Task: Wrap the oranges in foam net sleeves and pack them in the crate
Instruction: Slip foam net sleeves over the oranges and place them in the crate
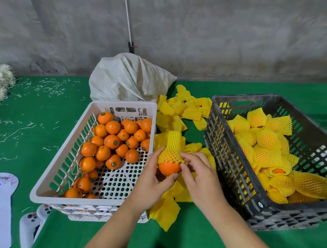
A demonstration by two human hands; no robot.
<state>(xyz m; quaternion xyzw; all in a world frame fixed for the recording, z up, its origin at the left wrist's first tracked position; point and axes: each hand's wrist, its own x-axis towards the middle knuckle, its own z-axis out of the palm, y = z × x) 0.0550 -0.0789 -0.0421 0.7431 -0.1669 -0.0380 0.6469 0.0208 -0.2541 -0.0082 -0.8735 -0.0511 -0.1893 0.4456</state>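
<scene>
Green felt covers the table [191,237]; between the crates, the left hand [152,177] cups the orange [169,168] while the right hand [198,174] pinches the sleeve [170,148], half on, axis toward twelve o'clock; the dark crate [230,164] lies at three o'clock, nearer the right hand.

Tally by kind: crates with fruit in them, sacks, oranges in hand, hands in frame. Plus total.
Crates with fruit: 2 (white crate, black crate)
Sack: 1
Orange in hand: 1, partly in a foam net sleeve
Hands: 2 (left hand, right hand)
Total: 6
</scene>
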